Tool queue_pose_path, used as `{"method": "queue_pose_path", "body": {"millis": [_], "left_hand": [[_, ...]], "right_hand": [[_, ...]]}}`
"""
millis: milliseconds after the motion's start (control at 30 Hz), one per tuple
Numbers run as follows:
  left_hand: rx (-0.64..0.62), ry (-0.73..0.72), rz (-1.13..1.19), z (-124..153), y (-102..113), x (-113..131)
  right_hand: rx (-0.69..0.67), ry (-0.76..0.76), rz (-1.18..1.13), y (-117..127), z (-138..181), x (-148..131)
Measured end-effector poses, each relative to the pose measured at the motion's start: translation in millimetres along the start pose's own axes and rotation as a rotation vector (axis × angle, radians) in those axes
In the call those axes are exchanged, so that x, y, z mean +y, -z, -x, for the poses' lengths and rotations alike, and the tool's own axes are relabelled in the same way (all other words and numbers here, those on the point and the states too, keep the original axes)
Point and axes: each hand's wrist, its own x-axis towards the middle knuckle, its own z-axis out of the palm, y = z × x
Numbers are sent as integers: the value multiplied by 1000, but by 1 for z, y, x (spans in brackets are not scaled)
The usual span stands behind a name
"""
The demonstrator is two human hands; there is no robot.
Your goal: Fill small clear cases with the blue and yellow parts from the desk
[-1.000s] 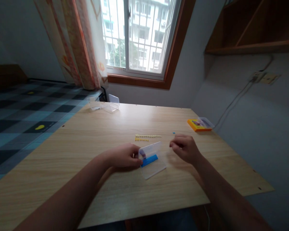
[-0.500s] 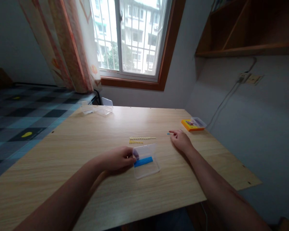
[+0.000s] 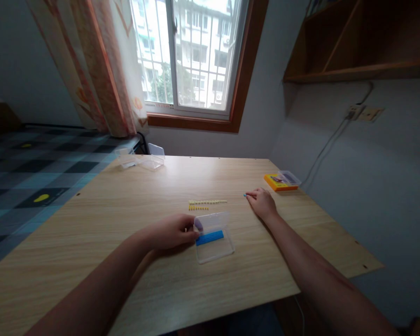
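Observation:
My left hand (image 3: pixel 171 231) grips the left side of a small clear plastic box (image 3: pixel 215 245) that lies open on the wooden table (image 3: pixel 126 224), its lid standing up. A row of blue pieces (image 3: pixel 210 237) lies inside the box. My right hand (image 3: pixel 262 202) is stretched out farther right, its fingertips closed on a tiny blue piece (image 3: pixel 245 195) on the table top. Two short rows of small yellow pieces (image 3: pixel 206 203) lie on the table just beyond the box.
An orange box with a clear lid (image 3: pixel 282 181) sits near the table's right edge by the wall. Open clear plastic boxes (image 3: pixel 142 159) stand at the far left corner. A checked bed cover lies to the left, a window behind, a wooden shelf at upper right.
My right hand went from hovering over the box out to the right, down onto the tiny blue piece on the table. My left hand stayed on the clear box.

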Motion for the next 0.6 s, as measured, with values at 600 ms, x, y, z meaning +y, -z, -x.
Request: {"method": "queue_pose_path", "body": {"millis": [600], "left_hand": [[12, 4, -18, -2, -2, -4]], "right_hand": [[19, -58, 71, -2, 0, -4]]}}
